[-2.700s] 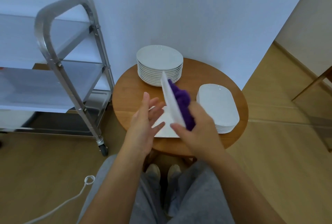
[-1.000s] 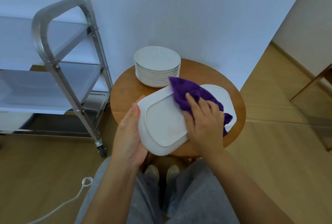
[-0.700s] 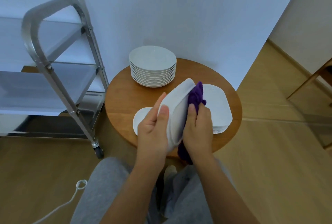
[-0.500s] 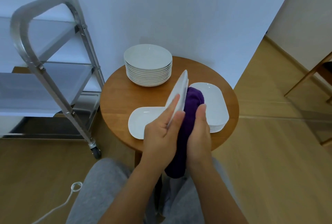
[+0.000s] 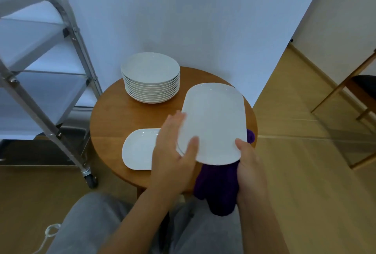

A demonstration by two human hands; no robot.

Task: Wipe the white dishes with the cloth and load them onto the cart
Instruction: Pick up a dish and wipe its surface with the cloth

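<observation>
I hold a white rectangular dish (image 5: 213, 121) face up above the round wooden table (image 5: 114, 117). My left hand (image 5: 173, 152) grips its left near edge, thumb on top. My right hand (image 5: 250, 166) holds the right near corner together with the purple cloth (image 5: 217, 188), which hangs beneath the dish. Another rectangular dish (image 5: 138, 148) lies flat on the table's front left. A stack of round white plates (image 5: 151, 76) stands at the back. The dish I hold hides the stack of rectangular dishes behind it.
The metal cart (image 5: 40, 70) with pale shelves stands left of the table, one caster (image 5: 90, 178) near the table's edge. A white cord (image 5: 48, 233) lies on the wooden floor at the lower left. Wooden chair legs (image 5: 345, 91) show at the right.
The dish was turned from standing on edge to lying face up in both hands. The cloth went from its face to underneath it. My view shifted slightly left.
</observation>
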